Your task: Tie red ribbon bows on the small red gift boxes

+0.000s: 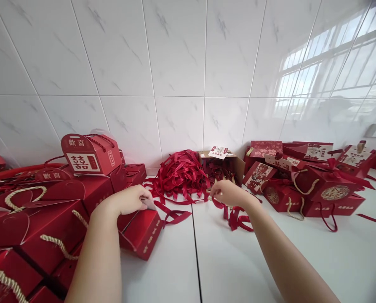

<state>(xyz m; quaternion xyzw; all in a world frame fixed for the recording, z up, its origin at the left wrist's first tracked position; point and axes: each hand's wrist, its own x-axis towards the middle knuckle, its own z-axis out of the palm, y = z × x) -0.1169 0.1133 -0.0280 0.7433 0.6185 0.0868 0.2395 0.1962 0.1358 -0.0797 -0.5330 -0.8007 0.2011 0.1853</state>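
My left hand (133, 201) is closed on the raised flap of a red gift box (148, 231), which sits tilted beside the stacked boxes. The flap shows a pale inner face, and gold characters run along the box's side. Over the table's middle, my right hand (230, 193) has its fingers pinched together around a dark red ribbon (218, 204). A small pale gold piece shows at the fingertips. Looped red ribbon (238, 221) lies below the right wrist. Between the hands, a loose ribbon end (177, 216) trails from a big heap of red ribbons (183, 174).
An open cardboard box (236, 166) stands against the tiled wall, a printed card (218, 152) on top. Red boxes with rope handles (58, 219) pile up at left, one upright box (89, 155) above them. Several beribboned boxes (329, 189) stand at right. A dark seam (196, 252) divides the white tabletop.
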